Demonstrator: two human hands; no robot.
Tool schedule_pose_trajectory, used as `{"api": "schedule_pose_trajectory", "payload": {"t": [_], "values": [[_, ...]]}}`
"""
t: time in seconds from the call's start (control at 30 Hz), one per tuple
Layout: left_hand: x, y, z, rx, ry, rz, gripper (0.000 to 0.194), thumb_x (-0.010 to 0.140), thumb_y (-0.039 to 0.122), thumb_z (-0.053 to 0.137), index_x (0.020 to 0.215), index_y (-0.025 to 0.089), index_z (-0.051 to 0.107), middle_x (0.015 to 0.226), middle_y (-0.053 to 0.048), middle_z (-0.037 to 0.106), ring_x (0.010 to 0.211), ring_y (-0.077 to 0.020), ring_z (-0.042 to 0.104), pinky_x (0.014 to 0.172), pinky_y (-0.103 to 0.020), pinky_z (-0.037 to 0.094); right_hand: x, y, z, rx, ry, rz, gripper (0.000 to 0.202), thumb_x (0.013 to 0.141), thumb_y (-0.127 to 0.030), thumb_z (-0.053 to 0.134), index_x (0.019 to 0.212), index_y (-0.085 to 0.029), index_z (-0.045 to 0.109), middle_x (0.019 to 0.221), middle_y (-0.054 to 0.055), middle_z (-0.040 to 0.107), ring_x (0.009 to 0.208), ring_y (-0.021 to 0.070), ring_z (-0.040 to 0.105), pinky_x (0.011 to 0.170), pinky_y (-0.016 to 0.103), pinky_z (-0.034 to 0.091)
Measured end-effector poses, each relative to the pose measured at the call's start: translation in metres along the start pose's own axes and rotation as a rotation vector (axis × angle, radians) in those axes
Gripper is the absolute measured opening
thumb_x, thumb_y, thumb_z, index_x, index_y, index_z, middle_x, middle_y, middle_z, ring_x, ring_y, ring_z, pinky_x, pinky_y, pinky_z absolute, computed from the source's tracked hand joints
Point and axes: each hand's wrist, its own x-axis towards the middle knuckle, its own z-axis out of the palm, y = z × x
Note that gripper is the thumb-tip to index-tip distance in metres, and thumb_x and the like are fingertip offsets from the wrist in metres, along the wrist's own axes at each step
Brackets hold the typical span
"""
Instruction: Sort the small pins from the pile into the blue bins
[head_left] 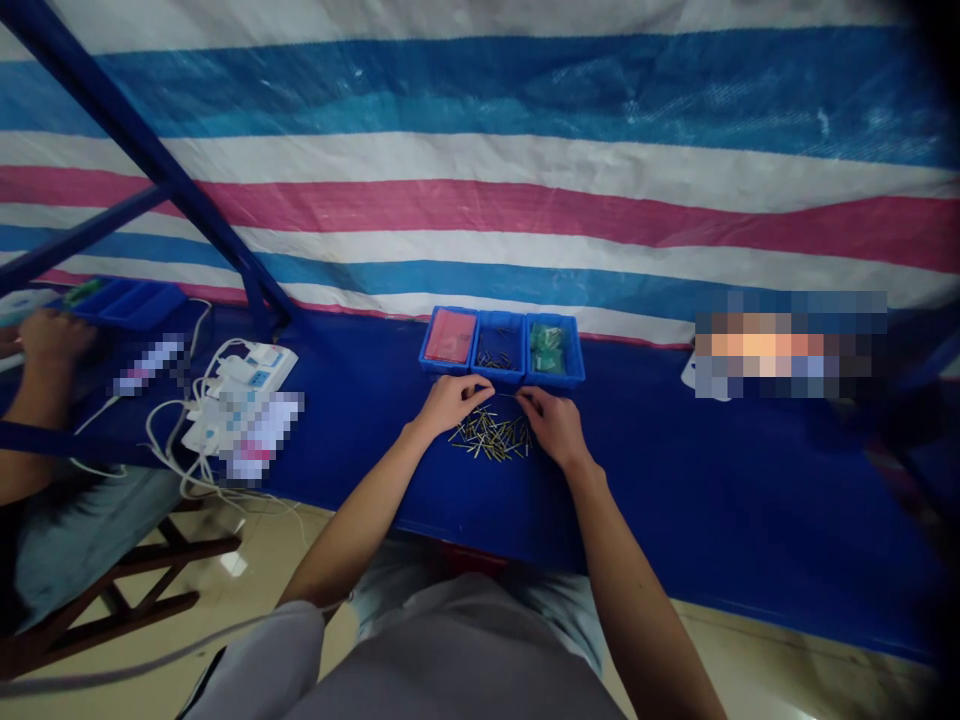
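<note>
My left hand (448,402) is closed in a pinch at the left upper edge of a loose pile of thin brass and silver-coloured metal pins (491,437). Whatever sits between its fingertips is too small to make out. Across the pile, my right hand (553,422) pinches a thin, pin-like piece (508,395) that points toward the left hand. Just beyond both hands stands a blue three-part bin (501,378). Pink sheets (450,335) fill its left compartment, dark thin pins (493,358) lie in the middle one, and green packets (547,345) are in the right.
A white power strip (270,368) with tangled cables lies left on the blue table (660,480), near a blurred-out item. Another person's hand (56,335) is beside a second blue bin (142,303). A blue metal frame (150,150) crosses at left; a striped sheet (525,160) hangs behind.
</note>
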Motion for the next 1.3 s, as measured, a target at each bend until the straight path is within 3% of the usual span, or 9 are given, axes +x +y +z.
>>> {"api": "schedule_pose_trajectory", "payload": {"t": [0.17, 0.47, 0.67, 0.9, 1.3], "values": [[-0.002, 0.005, 0.000, 0.000, -0.030, 0.162, 0.028, 0.095, 0.041, 0.059, 0.102, 0.018, 0.074, 0.076, -0.001, 0.065, 0.064, -0.0109, 0.054, 0.065, -0.022, 0.041, -0.003, -0.017, 0.004, 0.195, 0.065, -0.184, 0.031, 0.102, -0.039, 0.044, 0.106, -0.021, 0.070, 0.098, 0.007, 0.071, 0.082, 0.0181, 0.066, 0.075, 0.028, 0.046], [-0.003, 0.007, -0.002, 0.018, -0.032, 0.227, 0.026, 0.098, 0.034, 0.055, 0.101, 0.019, 0.076, 0.090, -0.006, 0.070, 0.079, -0.0150, 0.063, 0.074, -0.025, 0.047, -0.005, -0.025, 0.002, 0.202, 0.056, -0.242, 0.023, 0.100, -0.037, 0.051, 0.104, -0.022, 0.068, 0.094, 0.005, 0.066, 0.080, 0.0163, 0.063, 0.071, 0.027, 0.047], [-0.003, 0.006, 0.001, 0.001, -0.037, 0.233, 0.025, 0.098, 0.033, 0.056, 0.097, 0.018, 0.077, 0.088, -0.005, 0.071, 0.081, -0.0151, 0.065, 0.076, -0.025, 0.048, -0.006, -0.023, 0.004, 0.161, 0.064, -0.270, 0.028, 0.104, -0.033, 0.042, 0.107, -0.023, 0.067, 0.099, 0.006, 0.066, 0.088, 0.0173, 0.064, 0.078, 0.027, 0.046], [-0.003, 0.008, 0.002, 0.013, -0.007, 0.252, 0.027, 0.099, 0.032, 0.054, 0.099, 0.019, 0.077, 0.093, -0.007, 0.072, 0.087, -0.0172, 0.066, 0.082, -0.028, 0.050, -0.007, -0.034, 0.001, -0.024, -0.053, -0.207, 0.034, 0.106, -0.033, 0.031, 0.099, -0.021, 0.062, 0.095, 0.006, 0.067, 0.081, 0.0172, 0.062, 0.068, 0.027, 0.038], [-0.007, 0.014, 0.004, -0.011, -0.001, 0.266, 0.028, 0.100, 0.030, 0.050, 0.099, 0.018, 0.075, 0.094, -0.007, 0.071, 0.087, -0.0157, 0.065, 0.083, -0.026, 0.049, -0.008, -0.027, 0.011, -0.074, -0.006, -0.151, 0.052, 0.107, -0.043, 0.026, 0.070, -0.019, 0.053, 0.065, 0.004, 0.063, 0.060, 0.0149, 0.056, 0.060, 0.028, 0.025]]}}
